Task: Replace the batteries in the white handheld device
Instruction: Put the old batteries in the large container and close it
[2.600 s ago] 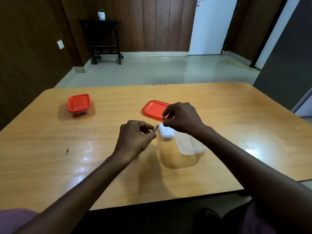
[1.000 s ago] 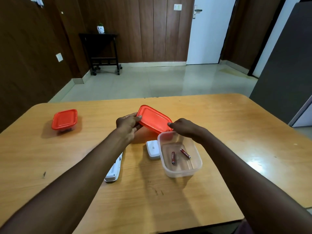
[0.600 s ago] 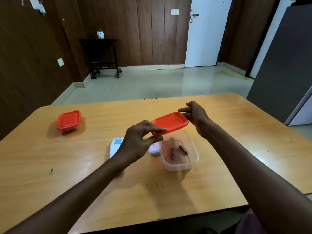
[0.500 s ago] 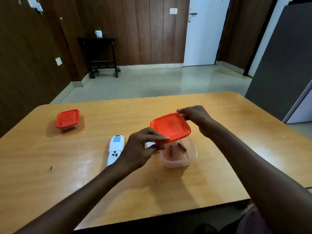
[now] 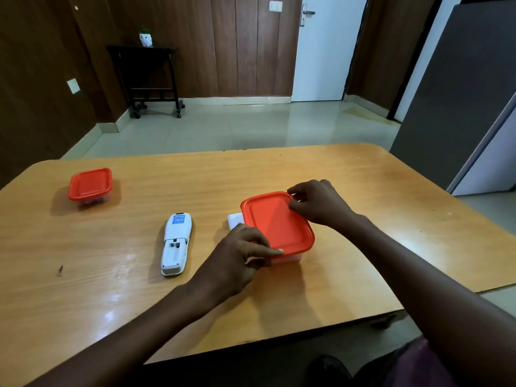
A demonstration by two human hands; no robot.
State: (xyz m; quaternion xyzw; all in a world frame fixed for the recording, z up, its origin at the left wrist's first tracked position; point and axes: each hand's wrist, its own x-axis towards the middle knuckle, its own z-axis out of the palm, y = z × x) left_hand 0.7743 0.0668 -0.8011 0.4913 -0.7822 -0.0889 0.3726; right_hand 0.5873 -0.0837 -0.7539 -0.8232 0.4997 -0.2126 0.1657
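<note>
Far left on the wooden surface [image 5: 363,191] sits a closed red-lidded container [image 5: 90,185]. The white handheld device [image 5: 176,244] lies face down, battery bay open. The left hand [image 5: 237,258] pinches the red lid's [image 5: 276,222] near corner; the right hand [image 5: 318,202], fingers curled, presses its far corner onto the clear box [image 5: 290,258].

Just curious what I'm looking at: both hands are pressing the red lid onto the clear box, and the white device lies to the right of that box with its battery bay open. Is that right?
Not quite. In the head view the white device lies to the left of the clear box, not the right. The rest holds: left hand and right hand are on the red lid, and the bay is open.
</note>
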